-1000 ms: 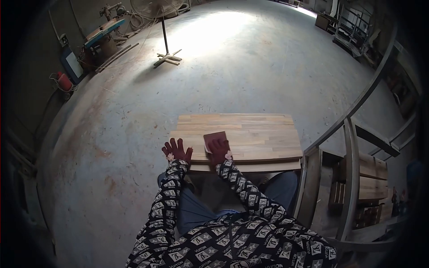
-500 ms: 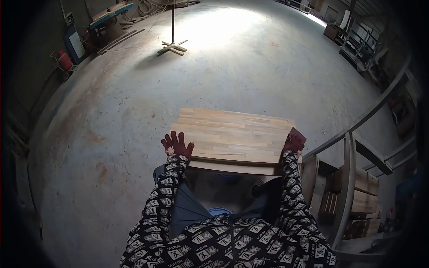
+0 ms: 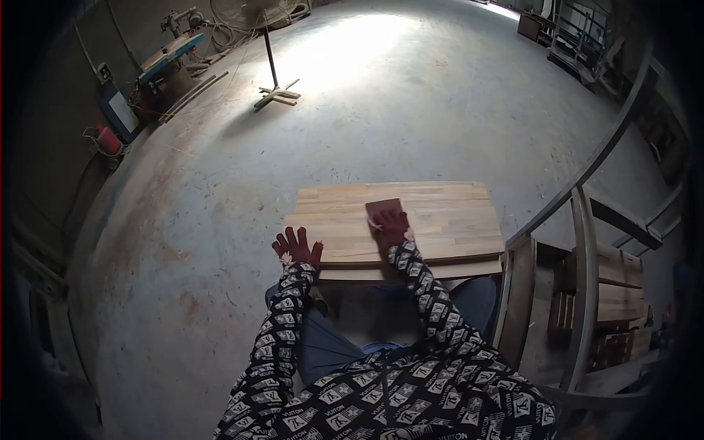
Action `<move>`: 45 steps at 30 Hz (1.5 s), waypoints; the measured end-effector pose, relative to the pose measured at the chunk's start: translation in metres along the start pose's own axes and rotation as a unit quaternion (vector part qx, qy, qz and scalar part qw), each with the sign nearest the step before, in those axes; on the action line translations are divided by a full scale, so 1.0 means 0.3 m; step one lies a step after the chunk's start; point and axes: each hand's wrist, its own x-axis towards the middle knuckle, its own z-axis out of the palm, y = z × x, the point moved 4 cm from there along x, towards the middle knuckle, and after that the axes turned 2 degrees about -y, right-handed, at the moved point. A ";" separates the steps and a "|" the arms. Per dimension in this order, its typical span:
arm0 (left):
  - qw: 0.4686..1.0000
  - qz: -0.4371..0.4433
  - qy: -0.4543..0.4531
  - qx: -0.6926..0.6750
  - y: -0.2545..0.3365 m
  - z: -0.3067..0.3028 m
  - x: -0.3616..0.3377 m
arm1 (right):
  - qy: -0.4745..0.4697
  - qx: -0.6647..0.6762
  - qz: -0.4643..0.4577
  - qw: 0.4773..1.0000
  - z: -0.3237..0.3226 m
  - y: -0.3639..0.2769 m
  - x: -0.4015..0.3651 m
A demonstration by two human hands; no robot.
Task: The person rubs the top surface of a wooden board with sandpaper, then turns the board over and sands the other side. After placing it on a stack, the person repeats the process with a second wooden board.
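A pale laminated wood board [image 3: 455, 224] lies flat in front of me, on top of at least one more board [image 3: 352, 273] whose front edge shows below it. My left hand [image 3: 297, 248], in a dark red glove, rests with spread fingers on the board's left end. In the middle of the board, my right hand [image 3: 392, 229], gloved alike, presses on a brown sheet of sandpaper [image 3: 383, 207]. The sheet's far part sticks out past the fingers; the rest is hidden under the palm.
To my right stands a metal frame [image 3: 584, 279] with wooden pieces [image 3: 618, 282] stacked inside it. Farther off, a post on a crossed foot [image 3: 277, 95] stands on the concrete floor. A red cylinder [image 3: 108, 139] and a blue-edged bench [image 3: 170, 57] are at the left wall.
My right hand has moved left with the sandpaper, from the board's right end to its middle. My left hand stays on the left end. The view has shifted slightly.
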 end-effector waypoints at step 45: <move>0.999 -0.022 -0.026 -0.019 -0.022 0.037 0.006 | -0.072 0.023 -0.017 0.997 -0.111 -0.126 -0.265</move>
